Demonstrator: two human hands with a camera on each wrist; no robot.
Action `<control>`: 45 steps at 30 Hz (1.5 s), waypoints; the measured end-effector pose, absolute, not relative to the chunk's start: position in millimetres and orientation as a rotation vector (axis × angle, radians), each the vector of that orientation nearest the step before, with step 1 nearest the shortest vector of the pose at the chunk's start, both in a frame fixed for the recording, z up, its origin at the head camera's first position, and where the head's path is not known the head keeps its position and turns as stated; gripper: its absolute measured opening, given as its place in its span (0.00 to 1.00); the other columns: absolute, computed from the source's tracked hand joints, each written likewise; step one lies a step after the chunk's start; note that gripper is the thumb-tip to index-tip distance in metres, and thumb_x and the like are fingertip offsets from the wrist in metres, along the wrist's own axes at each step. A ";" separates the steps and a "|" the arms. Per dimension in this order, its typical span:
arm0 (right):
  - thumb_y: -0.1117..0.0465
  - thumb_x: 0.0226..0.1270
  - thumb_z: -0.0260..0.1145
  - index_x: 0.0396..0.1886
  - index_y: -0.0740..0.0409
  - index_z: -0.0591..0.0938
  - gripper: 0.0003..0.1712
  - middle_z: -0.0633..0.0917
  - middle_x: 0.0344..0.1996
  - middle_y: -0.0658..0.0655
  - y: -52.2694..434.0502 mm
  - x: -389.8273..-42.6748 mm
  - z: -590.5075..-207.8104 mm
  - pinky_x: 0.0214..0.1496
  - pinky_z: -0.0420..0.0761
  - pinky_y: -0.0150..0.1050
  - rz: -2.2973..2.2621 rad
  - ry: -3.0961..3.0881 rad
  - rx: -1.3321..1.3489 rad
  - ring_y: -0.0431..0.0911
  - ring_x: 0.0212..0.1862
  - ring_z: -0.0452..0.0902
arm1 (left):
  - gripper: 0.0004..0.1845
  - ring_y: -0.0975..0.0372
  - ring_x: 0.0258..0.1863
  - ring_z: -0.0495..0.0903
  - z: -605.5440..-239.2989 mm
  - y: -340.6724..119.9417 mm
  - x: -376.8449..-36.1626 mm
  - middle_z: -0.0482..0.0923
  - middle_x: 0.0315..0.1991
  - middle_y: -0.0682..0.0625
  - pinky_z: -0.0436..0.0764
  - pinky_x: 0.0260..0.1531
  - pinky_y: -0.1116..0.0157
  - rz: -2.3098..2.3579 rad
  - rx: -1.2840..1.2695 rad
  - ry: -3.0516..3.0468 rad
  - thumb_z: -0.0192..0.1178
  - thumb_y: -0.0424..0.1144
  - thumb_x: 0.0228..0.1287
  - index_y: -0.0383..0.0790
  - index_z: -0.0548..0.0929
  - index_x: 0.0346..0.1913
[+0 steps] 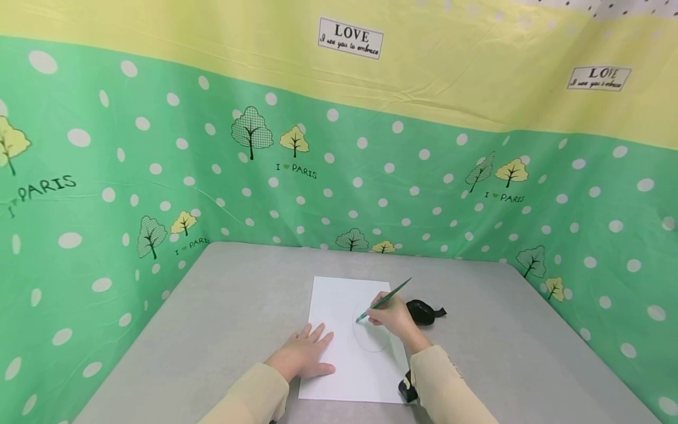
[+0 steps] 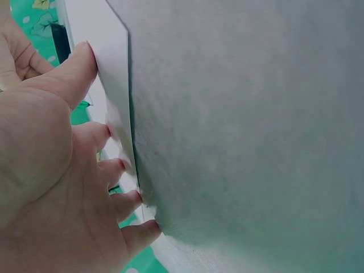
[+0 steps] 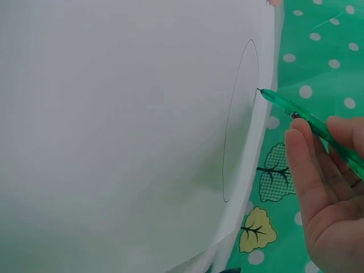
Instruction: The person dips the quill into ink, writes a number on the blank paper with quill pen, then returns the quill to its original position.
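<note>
A white sheet of paper (image 1: 344,306) lies on the grey table (image 1: 238,306) with a thin oval line drawn on it. My right hand (image 1: 391,317) pinches a green pen (image 1: 384,300), its tip touching the paper at the oval's left side. In the right wrist view the green pen (image 3: 301,116) slants from my fingers (image 3: 307,165) to the oval line on the paper (image 3: 114,136). My left hand (image 1: 304,353) lies flat with fingers spread on the sheet's left edge. In the left wrist view my fingertips (image 2: 105,133) press the paper (image 2: 111,62) against the table (image 2: 244,125).
A small black object (image 1: 424,311) lies on the table just right of the paper, behind my right hand. Another dark item (image 1: 406,388) sits by the sheet's near right corner under my sleeve. Green dotted cloth walls (image 1: 371,176) enclose the table on three sides.
</note>
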State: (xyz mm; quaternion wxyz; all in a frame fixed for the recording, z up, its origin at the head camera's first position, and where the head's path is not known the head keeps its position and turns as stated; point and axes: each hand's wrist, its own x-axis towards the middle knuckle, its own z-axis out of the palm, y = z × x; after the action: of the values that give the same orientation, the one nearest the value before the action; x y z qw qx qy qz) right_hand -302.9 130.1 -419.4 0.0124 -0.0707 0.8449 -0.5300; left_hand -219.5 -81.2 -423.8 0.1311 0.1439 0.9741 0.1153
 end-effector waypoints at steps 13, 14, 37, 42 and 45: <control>0.71 0.54 0.67 0.26 0.64 0.75 0.07 0.81 0.22 0.56 129.6 -301.2 -419.4 0.31 0.82 0.36 -1.611 2.640 -0.212 0.45 0.27 0.80 | 0.39 0.45 0.67 0.49 -424.7 -81.5 -221.4 0.55 0.69 0.43 0.52 0.63 0.46 0.324 0.427 2.825 0.57 0.61 0.56 0.43 0.65 0.67; 0.71 0.54 0.67 0.26 0.64 0.75 0.07 0.81 0.22 0.56 129.6 -301.2 -419.6 0.31 0.82 0.36 -1.611 2.640 -0.213 0.45 0.27 0.80 | 0.39 0.45 0.67 0.49 -424.5 -81.5 -221.3 0.55 0.69 0.43 0.52 0.63 0.46 0.325 0.429 2.823 0.57 0.61 0.56 0.43 0.65 0.67; 0.71 0.54 0.67 0.26 0.64 0.75 0.07 0.82 0.22 0.56 130.6 -299.3 -420.7 0.31 0.83 0.36 -1.601 2.616 -0.270 0.46 0.27 0.81 | 0.39 0.45 0.67 0.49 -426.7 -82.2 -222.7 0.55 0.69 0.43 0.52 0.63 0.46 0.350 0.427 2.812 0.58 0.60 0.56 0.42 0.64 0.67; 0.70 0.54 0.67 0.26 0.64 0.75 0.07 0.82 0.22 0.57 130.4 -297.9 -420.4 0.31 0.83 0.36 -1.580 2.615 -0.283 0.46 0.27 0.81 | 0.40 0.45 0.67 0.49 -427.2 -82.0 -221.5 0.54 0.69 0.42 0.52 0.63 0.46 0.327 0.430 2.813 0.57 0.61 0.56 0.42 0.64 0.68; 0.70 0.54 0.66 0.26 0.64 0.75 0.06 0.82 0.22 0.56 130.1 -297.3 -420.1 0.31 0.83 0.36 -1.580 2.613 -0.280 0.46 0.27 0.81 | 0.40 0.45 0.67 0.50 -426.9 -82.2 -220.5 0.55 0.69 0.43 0.52 0.63 0.46 0.333 0.429 2.830 0.57 0.61 0.56 0.43 0.65 0.67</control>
State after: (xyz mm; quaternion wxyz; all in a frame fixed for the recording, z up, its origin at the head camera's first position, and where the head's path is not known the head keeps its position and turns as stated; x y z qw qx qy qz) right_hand -297.3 130.1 -420.1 0.0378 -0.0911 0.8516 -0.5149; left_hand -220.5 -82.2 -426.9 0.1298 0.1477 0.9737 0.1146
